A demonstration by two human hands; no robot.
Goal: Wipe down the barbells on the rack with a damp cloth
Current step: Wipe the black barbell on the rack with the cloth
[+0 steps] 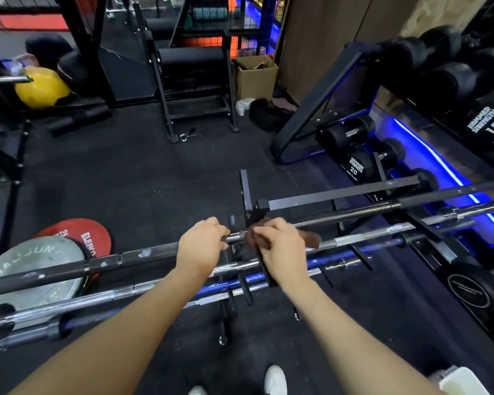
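A brown cloth (285,238) is wrapped over the top barbell (143,256), which is laid across the low black rack (271,205) near the middle of the view. The cloth is gripped by the right hand (280,243), its fingers curled down around cloth and bar together. Just beside it, the bare steel of the same bar is held by the left hand (201,242), fingers closed round it. Further barbells, chrome and blue, are stacked below on the rack. Weight plates (40,258) are seen on the floor at left, and a dumbbell rack (362,81) at right.
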